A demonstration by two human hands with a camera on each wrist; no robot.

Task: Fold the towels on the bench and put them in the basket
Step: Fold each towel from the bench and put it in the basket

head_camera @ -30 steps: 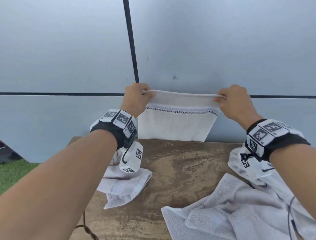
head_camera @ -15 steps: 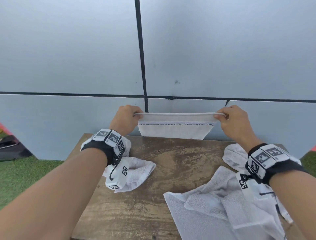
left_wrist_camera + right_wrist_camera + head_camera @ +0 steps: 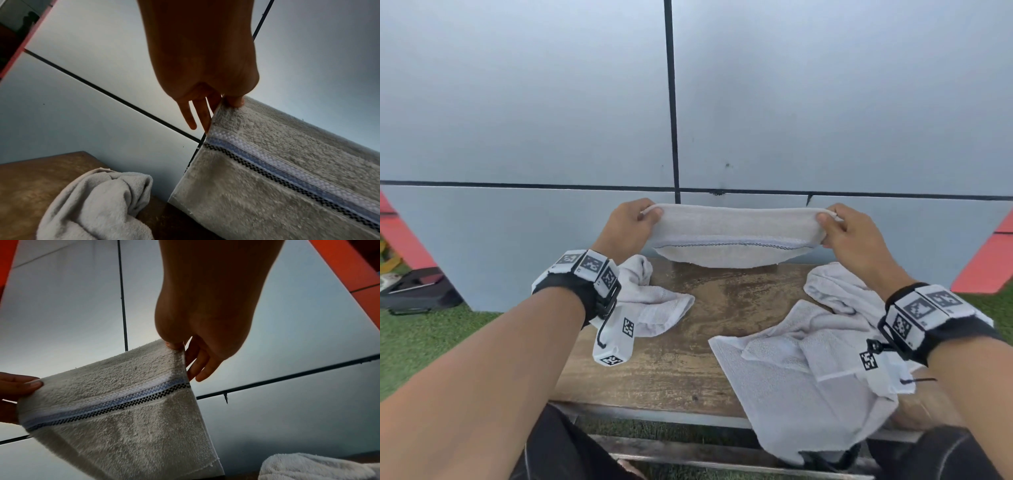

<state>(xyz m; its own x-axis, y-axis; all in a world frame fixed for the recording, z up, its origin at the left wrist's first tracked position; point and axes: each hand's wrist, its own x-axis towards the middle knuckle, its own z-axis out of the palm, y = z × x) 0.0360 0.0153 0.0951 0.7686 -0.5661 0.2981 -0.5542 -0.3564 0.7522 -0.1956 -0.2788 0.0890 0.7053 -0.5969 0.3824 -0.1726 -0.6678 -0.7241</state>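
Observation:
A white towel with a blue and black checked stripe point(image 3: 736, 236) hangs stretched between my two hands over the far edge of the wooden bench point(image 3: 681, 363). My left hand point(image 3: 631, 224) pinches its left top corner point(image 3: 230, 105). My right hand point(image 3: 851, 233) pinches the right top corner point(image 3: 176, 345). The towel's lower edge touches the bench at the back. A crumpled white towel point(image 3: 654, 301) lies on the bench at the left. A larger rumpled pile of white towels point(image 3: 811, 370) lies at the right and hangs over the near edge. No basket is in view.
A grey panelled wall point(image 3: 791, 102) stands close behind the bench. Green turf point(image 3: 431, 342) lies around it, with a dark case point(image 3: 414, 291) on the ground at the left. Red slanted panels point(image 3: 989, 260) show at both sides. My dark-trousered knees are at the near edge.
Both hands have come down with the towel, from well above the bench to just over its far edge. The towel now sags slightly and its bottom meets the bench.

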